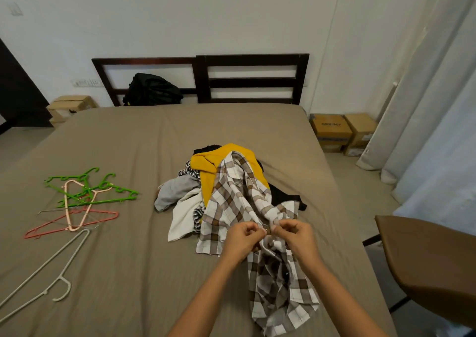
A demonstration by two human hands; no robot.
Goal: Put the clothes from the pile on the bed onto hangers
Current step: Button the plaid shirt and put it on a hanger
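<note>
While both hands [270,236] pinch the shirt [239,200], its far end could drag the pile [206,182] at 12 o'clock.

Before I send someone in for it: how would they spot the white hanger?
On the bed, left of the clothes pile, lies a cluster of hangers. The white hanger lies nearest the foot, apart, palest and largest.
</note>
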